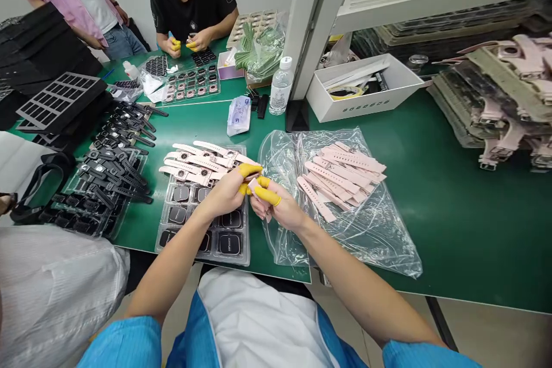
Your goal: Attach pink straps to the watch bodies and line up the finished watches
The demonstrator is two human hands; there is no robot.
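My left hand [227, 191] and my right hand [278, 202] meet over the tray's right edge, with yellow finger cots on their fingers. Between the left thumb and fingers is a small watch case, mostly hidden, with only a thin edge showing. A pale pink watch strap [253, 185] is pinched in the right hand, its end close to the case. Below them lies a clear plastic tray [246, 241] of dark square watch cases [230, 242]. Pink-strapped watches [202, 161] lie across its far rows. Loose pink straps [340, 175] are heaped on a plastic bag [379, 241] at right.
Black-strapped watches [114, 167] fill trays at left, beside a neighbour's sleeve [64, 287]. A bottle [280, 86], tissue pack [238, 115] and white box [366, 104] stand behind. Stacked trays with pink watches [495, 98] are at right. A co-worker [194, 11] sits opposite; another person stands nearby.
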